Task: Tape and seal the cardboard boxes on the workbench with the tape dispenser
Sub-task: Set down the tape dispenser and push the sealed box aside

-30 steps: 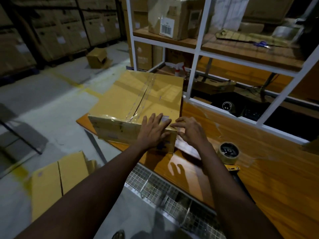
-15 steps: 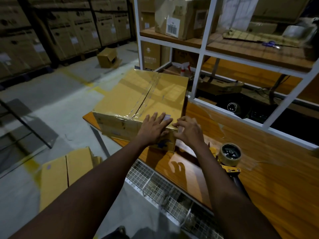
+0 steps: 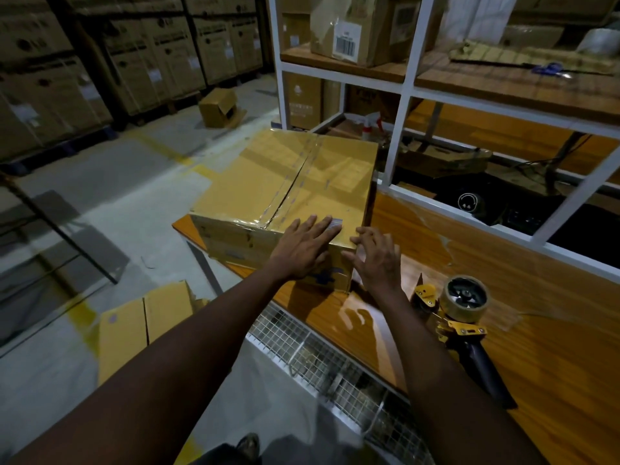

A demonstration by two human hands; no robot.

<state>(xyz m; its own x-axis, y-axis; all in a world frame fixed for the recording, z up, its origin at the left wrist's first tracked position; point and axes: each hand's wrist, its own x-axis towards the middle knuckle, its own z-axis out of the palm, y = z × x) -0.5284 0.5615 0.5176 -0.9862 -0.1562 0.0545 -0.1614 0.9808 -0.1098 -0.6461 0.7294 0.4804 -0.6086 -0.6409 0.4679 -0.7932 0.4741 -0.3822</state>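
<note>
A closed cardboard box (image 3: pixel 285 182) sits at the left end of the wooden workbench (image 3: pixel 503 313), with clear tape running along its top seam and down its near side. My left hand (image 3: pixel 303 248) lies flat with straight fingers on the box's near right corner. My right hand (image 3: pixel 377 260) has its fingers spread against the box's right side, touching the corner. The yellow tape dispenser (image 3: pixel 463 317) with a black handle lies on the bench to the right of my right arm, held by neither hand.
A white shelf frame (image 3: pixel 399 129) stands behind the box, with boxes and tools on its shelves. Flattened cardboard (image 3: pixel 144 323) lies on the floor to the left. A wire mesh tray (image 3: pixel 322 364) hangs under the bench's front edge. Stacked cartons line the far wall.
My right hand has slid down from the box's top corner onto its right side. The left hand stays pressed on the corner. The view has shifted slightly.
</note>
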